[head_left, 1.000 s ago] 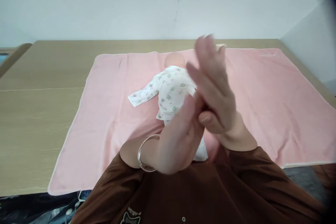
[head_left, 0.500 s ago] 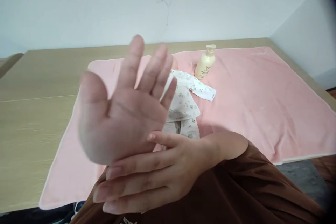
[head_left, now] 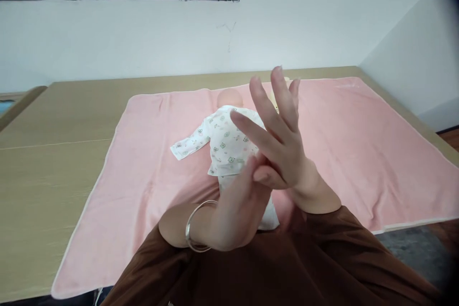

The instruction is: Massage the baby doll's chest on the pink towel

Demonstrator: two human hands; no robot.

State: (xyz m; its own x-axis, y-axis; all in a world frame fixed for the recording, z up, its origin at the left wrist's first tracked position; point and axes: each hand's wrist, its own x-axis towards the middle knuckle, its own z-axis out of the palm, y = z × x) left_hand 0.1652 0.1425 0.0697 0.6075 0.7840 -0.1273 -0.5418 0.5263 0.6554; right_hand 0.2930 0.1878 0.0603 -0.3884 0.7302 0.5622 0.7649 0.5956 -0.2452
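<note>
My left hand [head_left: 236,210], with a bracelet [head_left: 191,229] at its wrist, is blurred and touches my right hand. Its fingers are mostly hidden at the meeting point. Spread fingers point up and left on my right hand [head_left: 285,141], whose thumb lies against the left hand. Behind both lies a doll-like figure with a round, skin-toned head [head_left: 229,97]. A white patterned top [head_left: 225,141] and white trousers [head_left: 269,217] cover it, partly hidden by my hands.
A pink blanket [head_left: 358,153] lies under the figure on a wooden table [head_left: 46,177]. Behind my right fingers, a pale yellow bottle [head_left: 274,100] is mostly hidden. A white wall [head_left: 143,38] rises beyond the table.
My left hand has moved right and lower from its raised, palm-showing pose. My right hand has risen and turned its fingers upward. The view has tilted up slightly, and more of the figure shows.
</note>
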